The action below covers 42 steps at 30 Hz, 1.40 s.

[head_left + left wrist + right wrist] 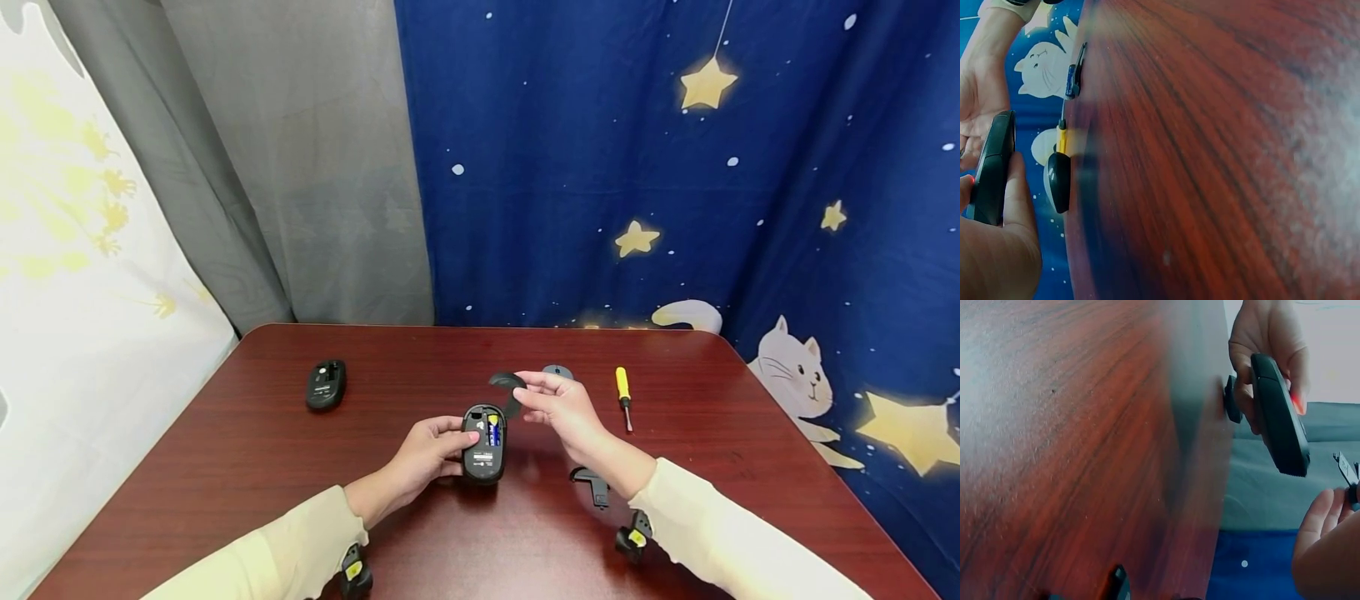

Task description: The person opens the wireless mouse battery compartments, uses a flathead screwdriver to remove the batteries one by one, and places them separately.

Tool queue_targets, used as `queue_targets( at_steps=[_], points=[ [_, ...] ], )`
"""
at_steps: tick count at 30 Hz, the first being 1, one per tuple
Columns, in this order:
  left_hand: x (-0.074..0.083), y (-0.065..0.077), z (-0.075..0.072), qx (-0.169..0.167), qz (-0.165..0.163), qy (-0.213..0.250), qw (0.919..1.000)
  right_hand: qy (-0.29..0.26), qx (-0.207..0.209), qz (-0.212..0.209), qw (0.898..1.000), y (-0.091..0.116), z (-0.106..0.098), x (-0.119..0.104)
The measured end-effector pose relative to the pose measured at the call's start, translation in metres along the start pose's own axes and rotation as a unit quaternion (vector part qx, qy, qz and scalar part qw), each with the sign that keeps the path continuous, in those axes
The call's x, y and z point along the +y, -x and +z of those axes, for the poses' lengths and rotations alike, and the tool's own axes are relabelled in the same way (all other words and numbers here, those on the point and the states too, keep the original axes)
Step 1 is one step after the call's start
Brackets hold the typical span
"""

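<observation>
My left hand [427, 454] grips a black computer mouse [480, 467] by its sides, underside up, with the thumb over its bottom face. A blue and yellow battery [493, 429] shows in its uncovered compartment. A red glow lights the left thumb tip. Just above and to the right, my right hand [555, 407] pinches a black battery cover [508, 380] between thumb and fingers, apart from the mouse. In the right wrist view the mouse [1279, 415] is held clear of the table, and the cover [1347, 470] shows its narrow tab.
Another black mouse [326, 385] lies underside up at the left, its compartment uncovered. Behind my right hand lies a grey-topped mouse [558, 371], partly hidden. A yellow-handled screwdriver [623, 392] lies farther right. A second black cover [596, 486] lies by my right forearm on the brown table [247, 467].
</observation>
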<state>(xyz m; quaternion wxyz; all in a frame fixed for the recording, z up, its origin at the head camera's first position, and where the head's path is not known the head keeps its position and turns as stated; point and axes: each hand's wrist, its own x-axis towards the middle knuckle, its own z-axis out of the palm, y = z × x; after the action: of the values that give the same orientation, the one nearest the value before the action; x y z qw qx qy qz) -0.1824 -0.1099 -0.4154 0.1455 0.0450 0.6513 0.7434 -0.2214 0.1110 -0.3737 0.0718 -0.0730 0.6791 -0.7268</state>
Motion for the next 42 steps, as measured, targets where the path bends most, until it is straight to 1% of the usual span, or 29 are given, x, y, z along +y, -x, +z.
queue_targets(
  at_steps=[7,12,16,21,31,36,42],
  points=[
    [0.001,-0.002,-0.007,0.012,0.006,0.004,0.9999,-0.046,0.004,0.035,0.998,0.006,-0.014,-0.004],
    [0.001,-0.002,-0.013,0.022,0.008,0.004,0.9997,-0.042,-0.008,0.052,0.998,0.011,-0.021,-0.002],
    [0.003,-0.003,-0.014,0.028,0.008,0.003,0.9996,-0.020,-0.016,0.070,0.997,0.016,-0.023,0.003],
    [0.006,-0.003,-0.016,0.034,0.011,0.002,0.9994,0.024,-0.037,0.085,0.995,0.022,-0.024,0.011],
    [0.007,-0.003,-0.015,0.025,0.016,0.003,0.9995,0.075,-0.060,0.090,0.991,0.029,-0.015,0.033],
    [0.007,-0.003,-0.015,0.024,0.018,0.003,0.9996,0.085,-0.065,0.089,0.990,0.031,-0.011,0.042],
    [0.007,-0.002,-0.015,0.031,0.011,0.001,0.9995,0.096,-0.063,0.088,0.989,0.030,-0.009,0.048]
  ],
)
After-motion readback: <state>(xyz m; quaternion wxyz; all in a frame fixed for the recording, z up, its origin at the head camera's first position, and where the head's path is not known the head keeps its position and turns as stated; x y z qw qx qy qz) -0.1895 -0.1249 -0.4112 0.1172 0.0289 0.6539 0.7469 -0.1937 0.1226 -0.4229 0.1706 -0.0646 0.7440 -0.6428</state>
